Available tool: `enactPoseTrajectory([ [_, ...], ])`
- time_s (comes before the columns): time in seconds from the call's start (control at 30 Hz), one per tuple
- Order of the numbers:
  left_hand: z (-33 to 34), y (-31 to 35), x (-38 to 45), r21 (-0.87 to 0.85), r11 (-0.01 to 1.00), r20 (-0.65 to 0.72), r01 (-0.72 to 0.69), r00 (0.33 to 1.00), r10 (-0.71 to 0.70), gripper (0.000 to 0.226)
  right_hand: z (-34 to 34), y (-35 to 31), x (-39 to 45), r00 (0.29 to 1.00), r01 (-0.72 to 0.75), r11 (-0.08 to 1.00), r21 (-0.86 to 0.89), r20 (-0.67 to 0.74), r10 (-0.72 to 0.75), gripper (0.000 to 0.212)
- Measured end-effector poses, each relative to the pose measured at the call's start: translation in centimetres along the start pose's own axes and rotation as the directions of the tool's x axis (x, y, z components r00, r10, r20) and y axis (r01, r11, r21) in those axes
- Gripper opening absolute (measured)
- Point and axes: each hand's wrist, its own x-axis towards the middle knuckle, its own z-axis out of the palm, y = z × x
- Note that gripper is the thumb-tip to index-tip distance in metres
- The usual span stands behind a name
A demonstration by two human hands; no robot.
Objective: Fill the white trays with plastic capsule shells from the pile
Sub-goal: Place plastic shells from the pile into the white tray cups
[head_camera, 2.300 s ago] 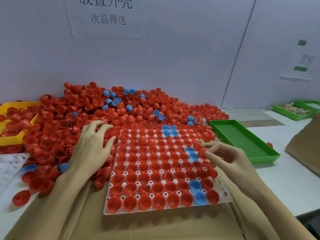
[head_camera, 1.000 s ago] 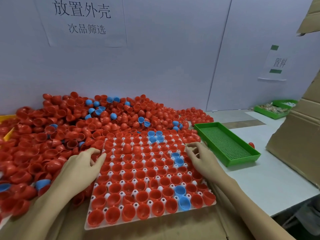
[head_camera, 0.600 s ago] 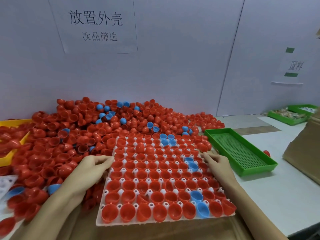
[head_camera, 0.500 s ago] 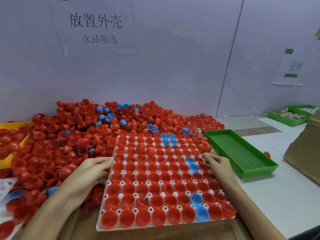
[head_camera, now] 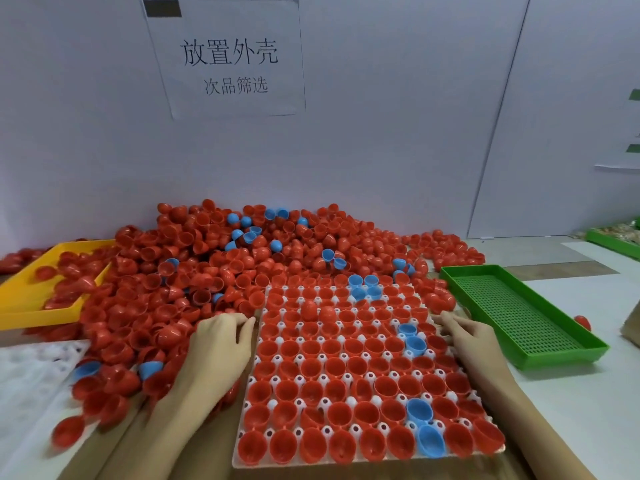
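Note:
A white tray (head_camera: pixel 239 460) lies in front of me, its cups filled with red shells and a few blue ones (head_camera: pixel 415 344). Behind it and to the left spreads a big pile of red and blue capsule shells (head_camera: pixel 214 258). My left hand (head_camera: pixel 216 351) rests at the tray's left edge, fingers curled over the rim among loose shells. My right hand (head_camera: pixel 474 341) grips the tray's right edge, fingers pointing toward the far corner. A second, empty white tray (head_camera: pixel 31 362) shows at the left edge, partly under shells.
A green perforated tray (head_camera: pixel 519 313) sits right of the filled tray, with one red shell (head_camera: pixel 583 322) beyond it. A yellow tray (head_camera: pixel 31 306) holding shells is at the far left. Another green tray (head_camera: pixel 613 237) stands at the far right. A paper sign hangs on the wall.
My right hand put down the shell it pinched and moved to the tray's right edge. My left hand came off the pile to the tray's left edge. Both hands now stay there.

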Motion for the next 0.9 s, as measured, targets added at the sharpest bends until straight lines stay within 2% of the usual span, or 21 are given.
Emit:
enactPoseTrajectory([
  [0.1, -0.4, 0.9, 0.8, 0.073, 0.983, -0.178, -0.168, 0.968, 0.179, 0.010, 0.0, 0.2, 0.2, 1.000, 0.013, 0.999, -0.033, -0.009, -0.013, 0.028],
  [0.13, -0.4, 1.1, 1.4, 0.106, 0.970, -0.176, -0.218, 0.956, 0.234, 0.016, 0.0, 0.3, 0.3, 1.000, 0.017, 0.999, -0.044, -0.014, -0.017, 0.029],
  [0.2, -0.2, 1.2, 3.1, 0.172, 0.947, -0.048, -0.270, 0.958, 0.282, 0.030, 0.0, 0.3, 0.4, 1.000, 0.019, 0.999, -0.050, -0.020, -0.020, 0.030],
  [0.27, 0.0, 1.0, 4.7, 0.215, 0.941, 0.103, -0.261, 0.964, 0.244, 0.037, 0.0, 0.5, 0.5, 1.000, 0.023, 0.999, -0.047, -0.019, -0.024, 0.031],
  [0.33, 0.2, 0.5, 5.7, 0.228, 0.941, 0.177, -0.252, 0.961, 0.214, 0.035, -0.1, 0.7, 0.5, 1.000, 0.025, 0.999, -0.024, -0.001, -0.025, 0.032],
  [0.47, 0.1, -0.6, 6.2, 0.153, 0.959, 0.124, -0.238, 0.967, 0.221, 0.029, -0.2, 1.1, 0.6, 0.999, 0.045, 0.999, -0.005, 0.017, -0.045, 0.037],
  [0.57, -0.6, -1.5, 6.2, 0.115, 0.977, -0.020, -0.179, 0.983, 0.183, 0.025, -0.1, 0.9, 0.5, 0.996, 0.081, 0.997, 0.000, 0.034, -0.081, 0.040],
  [0.67, -1.2, -2.0, 6.0, 0.334, 0.939, -0.070, -0.086, 0.991, 0.115, 0.030, -0.1, 0.7, 0.4, 0.995, 0.098, 0.995, -0.019, 0.037, -0.097, 0.038],
  [0.73, -0.9, -1.5, 5.6, 0.462, 0.881, -0.074, -0.107, 0.985, 0.158, 0.034, 0.0, 0.8, 0.5, 0.995, 0.101, 0.995, -0.026, 0.027, -0.100, 0.038],
  [0.77, -0.6, -0.8, 5.4, 0.441, 0.880, -0.060, -0.177, 0.973, 0.225, 0.033, 0.0, 0.8, 0.6, 0.995, 0.098, 0.995, -0.025, 0.025, -0.098, 0.037],
  [0.83, 0.3, 1.5, 5.0, 0.223, 0.907, 0.015, -0.357, 0.932, 0.363, 0.029, 0.1, 0.9, 0.7, 0.995, 0.098, 0.995, -0.015, 0.027, -0.097, 0.037],
  [0.9, 1.6, 4.0, 4.9, 0.022, 0.888, 0.126, -0.459, 0.882, 0.453, 0.029, 0.0, 1.1, 0.7, 0.995, 0.095, 0.995, -0.012, 0.034, -0.094, 0.036],
])
